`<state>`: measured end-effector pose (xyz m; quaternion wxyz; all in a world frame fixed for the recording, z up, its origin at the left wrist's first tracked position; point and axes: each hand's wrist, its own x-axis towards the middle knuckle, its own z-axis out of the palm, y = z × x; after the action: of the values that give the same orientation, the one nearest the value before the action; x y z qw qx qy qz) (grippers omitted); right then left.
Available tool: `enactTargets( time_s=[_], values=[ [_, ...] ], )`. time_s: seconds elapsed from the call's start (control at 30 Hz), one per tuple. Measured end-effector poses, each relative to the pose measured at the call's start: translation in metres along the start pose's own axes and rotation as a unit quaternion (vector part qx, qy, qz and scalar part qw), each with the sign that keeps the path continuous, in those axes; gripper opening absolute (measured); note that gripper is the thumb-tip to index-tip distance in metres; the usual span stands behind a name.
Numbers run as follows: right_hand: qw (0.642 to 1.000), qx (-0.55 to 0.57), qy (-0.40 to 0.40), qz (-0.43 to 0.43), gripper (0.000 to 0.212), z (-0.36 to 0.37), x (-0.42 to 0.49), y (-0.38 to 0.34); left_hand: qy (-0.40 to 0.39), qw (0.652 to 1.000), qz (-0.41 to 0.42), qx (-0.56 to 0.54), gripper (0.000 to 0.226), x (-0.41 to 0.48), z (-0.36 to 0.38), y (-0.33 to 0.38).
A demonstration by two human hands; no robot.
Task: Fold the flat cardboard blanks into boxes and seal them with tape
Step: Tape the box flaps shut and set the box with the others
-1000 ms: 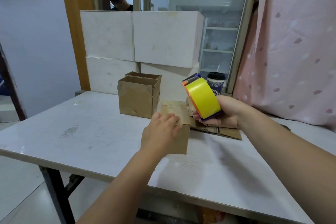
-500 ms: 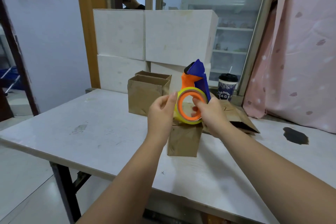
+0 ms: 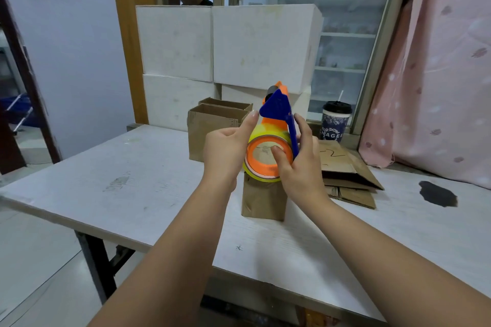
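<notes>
An orange and blue tape dispenser [image 3: 276, 114] with a yellow tape roll [image 3: 259, 131] is held up in front of me above a small folded cardboard box [image 3: 263, 200] on the white table [image 3: 132, 180]. My right hand [image 3: 300, 167] grips the dispenser, thumb inside the roll's core. My left hand [image 3: 228, 146] touches the roll's left side, its fingertips at the tape near the blue blade guard. Flat cardboard blanks [image 3: 348, 175] lie to the right of the box. Two open brown boxes [image 3: 212, 125] stand behind my left hand.
Large white boxes [image 3: 225, 45] are stacked at the table's back edge. A dark paper cup [image 3: 335, 122] with a lid stands on the window sill. A black stain [image 3: 437, 194] marks the table at right, below a pink curtain [image 3: 438, 74]. A person stands behind the boxes.
My right hand turned the dispenser from its edge to its open side and raised it over the small box. My left hand left the box and came up to the roll.
</notes>
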<state>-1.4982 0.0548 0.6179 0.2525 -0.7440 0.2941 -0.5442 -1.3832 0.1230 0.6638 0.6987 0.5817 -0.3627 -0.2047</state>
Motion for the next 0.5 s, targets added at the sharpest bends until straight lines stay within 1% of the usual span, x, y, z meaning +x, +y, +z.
enactTargets(
  time_s=[0.1,0.17,0.23,0.33,0.4,0.43,0.5],
  values=[
    [0.998,0.0,-0.052,-0.028,0.063,-0.008,0.003,-0.004,-0.009,1.0,0.002,0.024,0.034,0.001,-0.001,0.0],
    [0.995,0.016,-0.088,-0.04,0.056,-0.013,0.006,-0.007,0.008,1.0,-0.014,0.023,0.028,0.004,-0.002,-0.002],
    [0.993,0.034,-0.108,-0.043,0.05,-0.017,0.009,-0.006,0.012,0.999,-0.043,0.0,0.025,0.006,-0.003,-0.004],
    [0.993,0.053,-0.094,-0.041,0.048,-0.019,0.011,-0.006,0.018,0.996,-0.07,-0.049,0.021,0.006,-0.004,-0.003],
    [0.994,0.084,-0.063,-0.028,0.05,-0.018,0.009,-0.007,0.005,0.993,-0.078,-0.084,0.018,0.006,-0.003,-0.002],
    [0.994,0.106,-0.041,-0.008,0.055,-0.017,0.008,-0.008,-0.007,0.99,-0.087,-0.11,0.017,0.006,-0.002,-0.002],
    [0.987,0.154,0.008,0.052,0.072,-0.016,0.009,-0.007,-0.032,0.977,-0.128,-0.167,0.013,0.006,0.0,-0.005]
  ],
)
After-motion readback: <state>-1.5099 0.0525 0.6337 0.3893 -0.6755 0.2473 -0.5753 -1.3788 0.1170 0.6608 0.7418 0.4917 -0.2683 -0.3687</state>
